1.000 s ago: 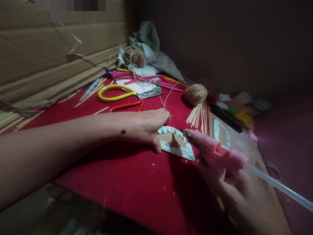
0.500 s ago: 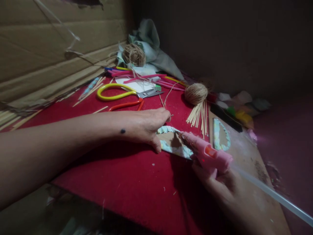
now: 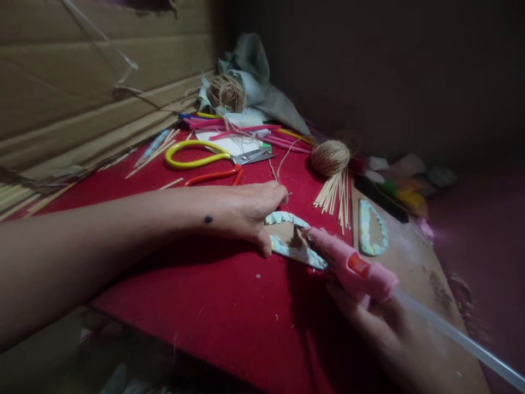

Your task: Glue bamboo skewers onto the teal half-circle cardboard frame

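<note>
Our left hand is spread, thumb and index finger parted around the left end of a half-round card piece edged with pleated fabric; whether it presses down we cannot tell. The piece lies on the red surface, between our hands. Our right hand, partly hidden, is wrapped around the handle of a pink glue gun, its nozzle at the piece's right part; contact is unclear. The gun's body holds a translucent glue stick, which sticks out well to the right. On a board at right lies a matching piece. At the far side, bunched cloth cradles a twine ball. We see yellow-and-orange-handled scissors beyond our left hand.
</note>
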Available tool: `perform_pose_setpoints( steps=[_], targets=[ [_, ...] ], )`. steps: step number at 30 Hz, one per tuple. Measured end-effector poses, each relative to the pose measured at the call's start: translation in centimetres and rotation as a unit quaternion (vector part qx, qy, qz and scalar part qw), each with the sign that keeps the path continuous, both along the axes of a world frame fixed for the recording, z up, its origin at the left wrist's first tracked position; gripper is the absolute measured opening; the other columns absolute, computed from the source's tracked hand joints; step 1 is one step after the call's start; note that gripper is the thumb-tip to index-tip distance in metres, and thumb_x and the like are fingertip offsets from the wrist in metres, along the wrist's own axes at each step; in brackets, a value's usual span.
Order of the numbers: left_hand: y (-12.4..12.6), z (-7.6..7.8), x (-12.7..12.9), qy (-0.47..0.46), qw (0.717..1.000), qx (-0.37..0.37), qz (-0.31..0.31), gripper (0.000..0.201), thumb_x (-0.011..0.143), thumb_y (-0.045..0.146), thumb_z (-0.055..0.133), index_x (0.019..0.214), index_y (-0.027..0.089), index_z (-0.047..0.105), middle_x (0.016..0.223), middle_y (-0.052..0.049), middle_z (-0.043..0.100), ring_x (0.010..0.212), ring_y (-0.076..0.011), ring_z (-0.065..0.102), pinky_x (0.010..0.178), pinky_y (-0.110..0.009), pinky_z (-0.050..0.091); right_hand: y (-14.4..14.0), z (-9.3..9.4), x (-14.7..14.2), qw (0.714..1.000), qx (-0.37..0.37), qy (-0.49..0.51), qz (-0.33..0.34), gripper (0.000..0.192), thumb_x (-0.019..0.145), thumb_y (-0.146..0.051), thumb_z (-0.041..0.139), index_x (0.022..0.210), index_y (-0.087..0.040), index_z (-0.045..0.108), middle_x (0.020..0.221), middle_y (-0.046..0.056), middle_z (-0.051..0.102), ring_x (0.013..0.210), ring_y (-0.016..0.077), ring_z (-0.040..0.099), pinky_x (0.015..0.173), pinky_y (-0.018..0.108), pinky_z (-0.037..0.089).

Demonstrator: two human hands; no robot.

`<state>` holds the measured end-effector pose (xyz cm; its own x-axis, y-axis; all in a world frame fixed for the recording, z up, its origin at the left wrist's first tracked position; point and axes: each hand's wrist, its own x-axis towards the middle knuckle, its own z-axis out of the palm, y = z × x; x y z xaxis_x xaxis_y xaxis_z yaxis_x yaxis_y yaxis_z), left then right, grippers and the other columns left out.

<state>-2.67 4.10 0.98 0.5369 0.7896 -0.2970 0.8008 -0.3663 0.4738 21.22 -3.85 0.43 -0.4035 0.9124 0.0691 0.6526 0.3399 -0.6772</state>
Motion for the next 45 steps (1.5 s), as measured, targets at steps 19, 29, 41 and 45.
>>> perform_pose_setpoints(
  steps=[19,29,41,45],
  targets=[
    [0.1,-0.2,-0.1,-0.011,1.0,-0.001,-0.007,0.06,0.066,0.037,0.076,0.115,0.017,0.048,0.113,-0.009,0.06,0.099,-0.0242,0.056,0.081,-0.03,0.044,0.1,0.0,-0.5,0.999,-0.01,0.037,0.012,0.052,0.092,-0.017,0.052,0.142,-0.031,0.051,0.142,-0.001,0.058,0.13,0.0226,0.055,0.112,0.037,0.042],
    [0.3,-0.8,-0.4,-0.004,1.0,0.004,-0.021,0.065,0.068,0.042,0.073,0.122,0.016,0.047,0.119,-0.011,0.059,0.102,-0.0259,0.056,0.082,-0.031,0.045,0.3,-0.1,-1.0,0.998,-0.013,0.054,0.019,0.046,0.094,-0.018,0.051,0.139,-0.029,0.053,0.138,-0.001,0.062,0.127,0.0163,0.057,0.109,0.026,0.042],
    [0.3,-0.9,-0.3,-0.004,1.0,0.009,-0.025,0.065,0.069,0.04,0.073,0.122,0.015,0.046,0.116,-0.011,0.059,0.097,-0.0242,0.056,0.077,-0.03,0.044,0.3,-0.5,-0.6,0.999,-0.032,0.039,0.004,0.048,0.092,-0.023,0.052,0.139,-0.031,0.053,0.14,0.001,0.06,0.129,0.0206,0.055,0.111,0.037,0.04],
    [0.3,-0.9,-0.3,-0.004,1.0,0.012,-0.026,0.061,0.069,0.04,0.073,0.119,0.015,0.047,0.118,-0.012,0.058,0.096,-0.0239,0.056,0.075,-0.03,0.043,0.1,0.0,-0.8,0.997,-0.049,0.053,0.004,0.048,0.093,-0.02,0.052,0.139,-0.033,0.053,0.132,-0.001,0.066,0.121,0.0169,0.063,0.106,0.028,0.046]
  ],
)
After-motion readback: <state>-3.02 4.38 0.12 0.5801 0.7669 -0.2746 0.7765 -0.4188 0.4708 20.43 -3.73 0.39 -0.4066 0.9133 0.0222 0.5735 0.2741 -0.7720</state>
